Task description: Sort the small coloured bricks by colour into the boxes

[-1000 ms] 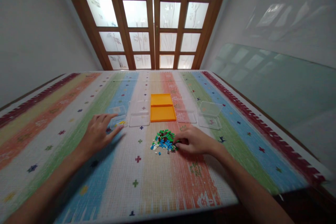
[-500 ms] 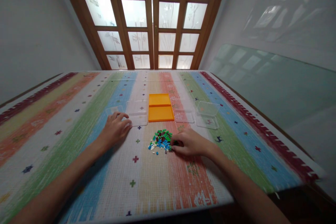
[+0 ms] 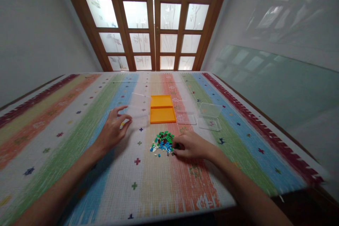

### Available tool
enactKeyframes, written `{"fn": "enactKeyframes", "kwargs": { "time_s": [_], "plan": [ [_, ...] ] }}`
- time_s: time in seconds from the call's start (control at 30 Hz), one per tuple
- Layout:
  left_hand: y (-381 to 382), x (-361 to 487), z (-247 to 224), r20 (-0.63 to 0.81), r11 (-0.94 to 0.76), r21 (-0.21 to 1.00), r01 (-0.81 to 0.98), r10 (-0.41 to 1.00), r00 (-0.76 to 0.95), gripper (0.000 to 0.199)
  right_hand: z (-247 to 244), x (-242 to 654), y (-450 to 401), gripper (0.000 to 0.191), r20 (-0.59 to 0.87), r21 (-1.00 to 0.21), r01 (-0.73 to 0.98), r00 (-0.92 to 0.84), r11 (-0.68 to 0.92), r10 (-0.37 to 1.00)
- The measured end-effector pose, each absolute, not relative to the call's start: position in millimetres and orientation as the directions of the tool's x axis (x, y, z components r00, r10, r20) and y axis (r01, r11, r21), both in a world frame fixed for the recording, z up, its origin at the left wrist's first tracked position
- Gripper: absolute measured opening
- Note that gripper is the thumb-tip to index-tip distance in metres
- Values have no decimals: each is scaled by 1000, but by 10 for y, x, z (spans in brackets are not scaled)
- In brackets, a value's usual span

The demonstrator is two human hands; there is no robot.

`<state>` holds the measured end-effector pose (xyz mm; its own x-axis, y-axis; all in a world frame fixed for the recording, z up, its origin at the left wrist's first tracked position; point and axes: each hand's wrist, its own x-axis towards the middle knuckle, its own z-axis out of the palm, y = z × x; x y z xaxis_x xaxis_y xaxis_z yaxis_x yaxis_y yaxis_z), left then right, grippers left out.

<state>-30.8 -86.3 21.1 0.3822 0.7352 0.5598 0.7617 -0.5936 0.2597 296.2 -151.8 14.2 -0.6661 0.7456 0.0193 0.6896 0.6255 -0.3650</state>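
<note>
A loose pile of tiny building bricks (image 3: 162, 142) in green, blue, brown and white lies on the striped tablecloth (image 3: 156, 183). At its right edge is my right hand (image 3: 192, 144), fingers curled in and touching the bricks; whatever is between the fingertips is hidden. My left hand (image 3: 116, 123) is raised a little to the left, thumb and forefinger curved around the side of a clear plastic box (image 3: 140, 114). That box is see-through and blurred, so its outline is faint.
Behind the pile lies an open orange case (image 3: 162, 115). To its right stand a clear box (image 3: 186, 118) and another clear box (image 3: 209, 123) with its lid up. Walls flank the table, and a wooden door with frosted panes (image 3: 155, 42) stands beyond it.
My left hand has lifted and turned, its thumb and forefinger parting, and the clear plastic near it has shifted. My right hand stays at the pile, nearly still.
</note>
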Motion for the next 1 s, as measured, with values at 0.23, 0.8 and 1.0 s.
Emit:
{"fn": "enactKeyframes", "kwargs": {
  "time_s": [0.23, 0.8, 1.0],
  "plan": [
    [-909, -219, 313, 531, -564, 479, 672, 796, 290, 22, 170, 2958, -1500, 13, 4, -358, 700, -661, 619, 750],
    [-1025, -89, 116, 307, -347, 913, 213, 930, 202, 41, 222, 2952, -1508, 18, -48, -357, 721, -649, 594, 759],
    [-1113, -58, 37, 236, -255, 962, 95, 955, 182, 59, 205, 2930, -1505, 17, -97, -401, 728, -637, 556, 765]
  ]
}}
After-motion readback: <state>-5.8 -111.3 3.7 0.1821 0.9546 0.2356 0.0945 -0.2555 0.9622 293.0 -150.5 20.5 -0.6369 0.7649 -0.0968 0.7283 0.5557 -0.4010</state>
